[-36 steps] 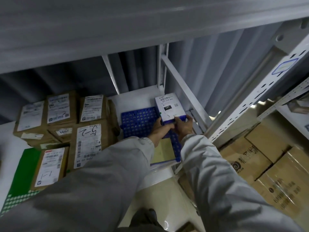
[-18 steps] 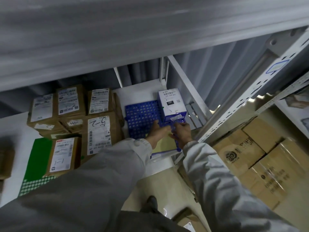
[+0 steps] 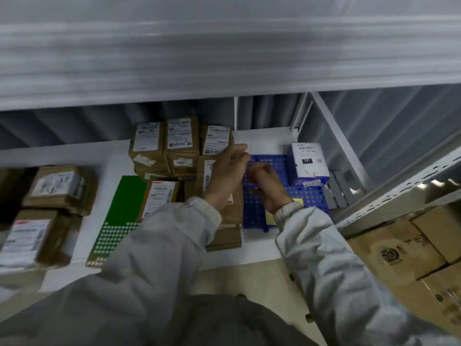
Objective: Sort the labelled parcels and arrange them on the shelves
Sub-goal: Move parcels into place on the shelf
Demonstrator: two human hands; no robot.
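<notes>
A white-and-blue labelled parcel [image 3: 307, 164] stands on the blue perforated tray [image 3: 309, 198] at the right end of the white shelf [image 3: 112, 158]. No hand touches it. My left hand [image 3: 228, 173] hovers with relaxed fingers above the tray's left edge. My right hand [image 3: 268, 187] is just right of it, over the tray, fingers loosely curled and holding nothing. Several brown labelled parcels [image 3: 174, 146] are stacked to the left of the tray. More brown parcels [image 3: 58, 189] lie at the far left.
A green perforated tray [image 3: 119, 216] lies between the parcel groups. The upper shelf's underside [image 3: 224, 58] hangs low overhead. A white slotted upright [image 3: 399, 193] frames the right side. Large cartons [image 3: 411, 248] stand on the floor to the right.
Both hands have let go of the white-and-blue parcel and drawn back left; it now stands alone on the blue tray. The camera has swung left.
</notes>
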